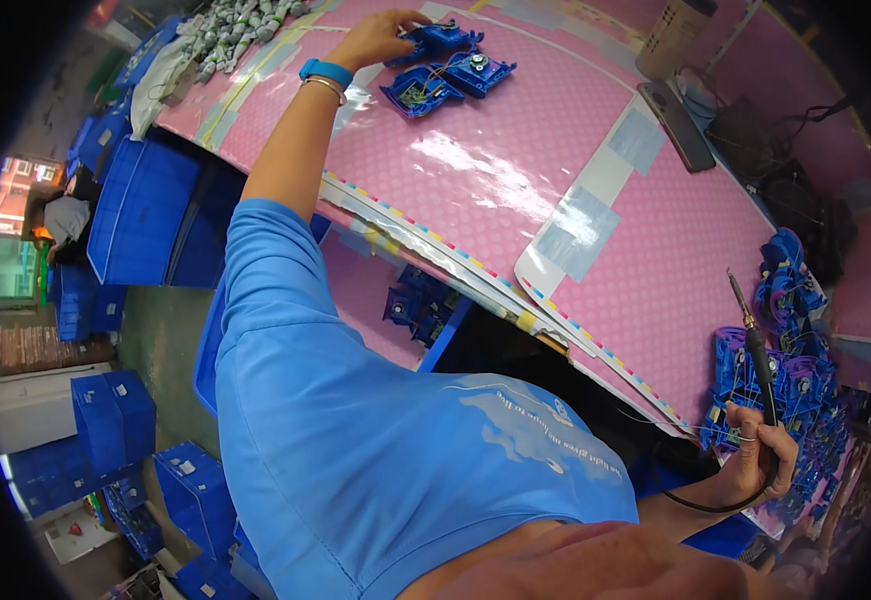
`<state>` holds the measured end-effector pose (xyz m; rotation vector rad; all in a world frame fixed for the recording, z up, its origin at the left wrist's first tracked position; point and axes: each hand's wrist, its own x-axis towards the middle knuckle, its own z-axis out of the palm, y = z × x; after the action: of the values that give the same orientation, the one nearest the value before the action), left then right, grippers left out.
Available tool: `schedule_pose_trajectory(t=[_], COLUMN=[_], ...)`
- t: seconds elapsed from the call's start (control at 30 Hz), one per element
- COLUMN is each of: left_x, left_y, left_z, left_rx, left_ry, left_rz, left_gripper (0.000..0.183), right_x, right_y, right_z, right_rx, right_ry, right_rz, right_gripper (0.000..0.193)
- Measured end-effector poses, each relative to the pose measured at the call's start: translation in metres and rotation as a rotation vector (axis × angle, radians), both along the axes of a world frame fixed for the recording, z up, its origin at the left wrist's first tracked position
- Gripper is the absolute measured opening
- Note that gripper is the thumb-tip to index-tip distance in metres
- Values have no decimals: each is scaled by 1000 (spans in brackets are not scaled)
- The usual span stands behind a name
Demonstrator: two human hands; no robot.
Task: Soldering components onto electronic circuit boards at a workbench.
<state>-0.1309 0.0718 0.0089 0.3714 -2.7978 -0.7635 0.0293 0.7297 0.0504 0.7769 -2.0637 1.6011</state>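
At the far side of the table, my left hand grips the edge of a blue plastic housing. Just nearer lies another opened blue housing with a green circuit board, thin wires and a round silver part showing. At the right, my right hand is closed round a soldering iron, its metal tip pointing up and away. A thin wire, perhaps solder, also runs from the fingers of that hand. Beside and beyond it sit several blue housings with purple parts and wires, piled together.
Pink patterned sheeting covers the table, taped in places. A dark phone and a tan cup stand at the back right. Small grey-white parts are heaped at the far left. Blue bins line the floor at left.
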Motion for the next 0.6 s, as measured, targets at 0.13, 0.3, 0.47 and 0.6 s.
schedule_pose_trajectory(t=[0.13, 0.3, 0.47, 0.6], left_x=[-13, 1, 20, 26], left_y=[-23, -3, 19, 26], left_z=[-45, -17, 18, 26], left_rx=[-381, -538, -833, -346], left_ry=[214, 105, 121, 115], left_rz=[-315, -225, -218, -202], left_gripper=[68, 66, 45, 49], right_x=[0, 4, 7, 8], right_y=[-5, -1, 1, 3], right_z=[-2, -1, -1, -2], right_rx=[-7, -28, -13, -5], right_ry=[-6, -25, -6, 2], right_rz=[-15, -26, -24, -29], right_gripper=[16, 19, 17, 20])
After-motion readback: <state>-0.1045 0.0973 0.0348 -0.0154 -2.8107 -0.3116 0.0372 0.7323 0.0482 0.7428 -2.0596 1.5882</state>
